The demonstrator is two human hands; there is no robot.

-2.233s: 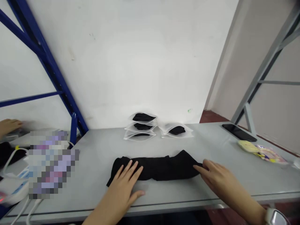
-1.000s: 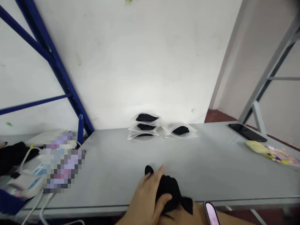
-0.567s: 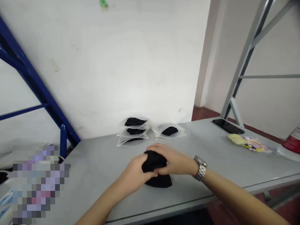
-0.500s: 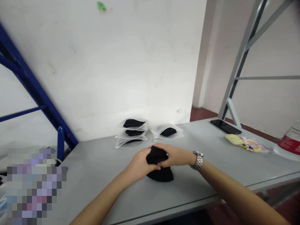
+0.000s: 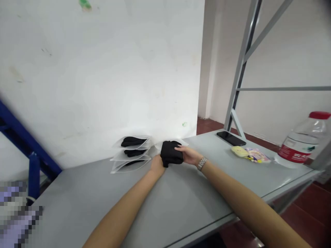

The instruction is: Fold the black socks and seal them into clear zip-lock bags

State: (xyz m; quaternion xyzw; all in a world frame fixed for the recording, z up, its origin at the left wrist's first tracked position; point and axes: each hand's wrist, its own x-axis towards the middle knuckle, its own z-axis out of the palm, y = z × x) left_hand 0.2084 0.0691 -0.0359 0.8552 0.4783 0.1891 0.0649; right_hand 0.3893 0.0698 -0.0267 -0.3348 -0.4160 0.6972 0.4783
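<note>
A folded bundle of black cloth point(image 5: 171, 154) is gripped at its right side by my right hand point(image 5: 190, 155), thumb on top; its exact kind cannot be told. My left hand point(image 5: 157, 166) is low at the bundle's left edge, its fingers hidden behind the cloth. Directly behind the bundle lies a translucent zip bag point(image 5: 184, 142), mostly covered by it, with some black fabric showing at its mouth. To the left, several similar zip bags point(image 5: 116, 166) overlap in a row, each with black cloth inside.
The grey table point(image 5: 103, 196) meets a white wall panel point(image 5: 103, 69). At right are a black phone point(image 5: 231, 138), a yellow item point(image 5: 239, 151) beside a colourful packet point(image 5: 257, 155), and a large water bottle point(image 5: 297, 146). Blue point(image 5: 33, 179) and grey point(image 5: 239, 79) metal frames flank the table.
Both hands have moved away from me with the black cloth, from the table's middle to the right-hand zip bag. My left hand has shifted behind the bundle. The view has turned right.
</note>
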